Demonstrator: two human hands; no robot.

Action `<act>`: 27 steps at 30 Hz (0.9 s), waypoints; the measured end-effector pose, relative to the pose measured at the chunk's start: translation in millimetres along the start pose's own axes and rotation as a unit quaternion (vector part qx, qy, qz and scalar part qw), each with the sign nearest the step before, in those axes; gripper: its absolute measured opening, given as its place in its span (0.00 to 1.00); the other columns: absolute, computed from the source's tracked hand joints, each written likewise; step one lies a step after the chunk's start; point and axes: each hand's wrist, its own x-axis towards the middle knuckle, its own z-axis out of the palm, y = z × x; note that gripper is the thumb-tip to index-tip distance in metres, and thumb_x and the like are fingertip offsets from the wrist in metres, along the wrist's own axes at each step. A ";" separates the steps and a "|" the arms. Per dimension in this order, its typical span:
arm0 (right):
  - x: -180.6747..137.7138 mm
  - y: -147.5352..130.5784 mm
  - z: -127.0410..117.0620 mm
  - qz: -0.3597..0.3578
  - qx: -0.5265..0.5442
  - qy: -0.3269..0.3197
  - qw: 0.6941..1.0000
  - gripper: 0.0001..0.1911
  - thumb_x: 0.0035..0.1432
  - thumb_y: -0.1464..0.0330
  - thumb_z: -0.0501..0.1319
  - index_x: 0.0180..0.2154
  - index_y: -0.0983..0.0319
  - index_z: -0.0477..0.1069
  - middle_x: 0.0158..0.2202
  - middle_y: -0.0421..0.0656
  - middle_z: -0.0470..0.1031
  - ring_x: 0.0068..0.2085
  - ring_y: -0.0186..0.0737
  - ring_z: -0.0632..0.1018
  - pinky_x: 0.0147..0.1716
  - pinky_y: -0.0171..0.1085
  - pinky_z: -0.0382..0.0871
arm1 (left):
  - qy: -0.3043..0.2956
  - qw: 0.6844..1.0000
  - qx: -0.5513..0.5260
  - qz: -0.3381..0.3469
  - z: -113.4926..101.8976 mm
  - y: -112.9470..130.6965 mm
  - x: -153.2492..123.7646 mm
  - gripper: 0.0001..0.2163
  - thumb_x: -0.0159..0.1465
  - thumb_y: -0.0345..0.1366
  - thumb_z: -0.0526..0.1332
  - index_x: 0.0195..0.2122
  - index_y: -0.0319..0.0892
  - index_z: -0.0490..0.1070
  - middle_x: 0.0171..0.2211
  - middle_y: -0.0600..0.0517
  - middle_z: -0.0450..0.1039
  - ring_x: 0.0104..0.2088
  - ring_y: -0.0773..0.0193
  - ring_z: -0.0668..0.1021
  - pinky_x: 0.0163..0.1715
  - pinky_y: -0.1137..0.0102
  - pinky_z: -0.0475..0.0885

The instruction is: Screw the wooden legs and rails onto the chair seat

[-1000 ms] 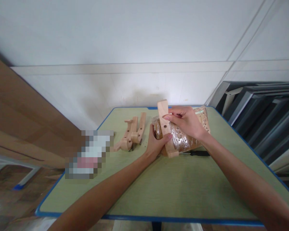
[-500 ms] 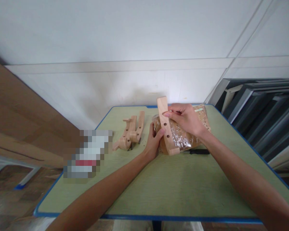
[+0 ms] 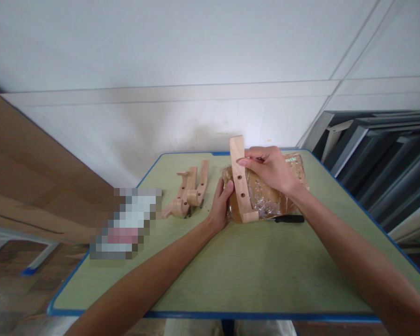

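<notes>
My right hand [image 3: 271, 170] pinches the upper part of a pale wooden wall hook [image 3: 241, 186] between thumb and fingers. The hook stands nearly upright, with two dark holes in its face and a short foot at its lower end. Behind it lies a brown package [image 3: 266, 193] wrapped in clear plastic. My left hand [image 3: 221, 205] is closed round the package's left end, its thumb just left of the hook; some of its fingers are hidden. More wooden hooks [image 3: 191, 189] with similar holes lie together to the left.
A black-handled tool [image 3: 290, 219], perhaps a knife, lies partly under the package. At the left of the green table [image 3: 252, 275] is a blurred-out flat item [image 3: 129, 224]. A large cardboard box [image 3: 38, 172] stands left, dark panels [image 3: 381, 158] lean at right, and a white wall is behind.
My left thumb has come off the wooden hook and now rests beside it at the package. My right hand keeps its pinch, and the hook has shifted slightly.
</notes>
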 end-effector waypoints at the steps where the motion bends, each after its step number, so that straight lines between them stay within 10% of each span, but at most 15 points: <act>1: 0.3 -0.3 -0.1 0.000 0.002 0.001 1.000 0.18 0.56 0.63 0.58 0.19 0.64 0.59 0.21 0.36 0.56 0.25 0.27 0.58 0.24 0.32 0.52 | 0.000 1.000 0.002 -0.003 0.2 0.2 -0.1 0.20 0.60 0.47 0.56 0.51 0.43 0.62 0.44 0.49 0.72 0.48 0.57 0.73 0.47 0.63 0.68; 27: 0.4 11.2 10.1 -0.003 -0.032 -0.010 0.999 0.14 0.57 0.62 0.56 0.25 0.64 0.69 0.21 0.36 0.60 0.24 0.28 0.59 0.24 0.32 0.52 | 0.056 0.997 0.043 0.030 9.4 6.8 -0.3 0.25 0.47 0.35 0.68 0.46 0.45 0.61 0.41 0.51 0.70 0.39 0.60 0.74 0.40 0.64 0.72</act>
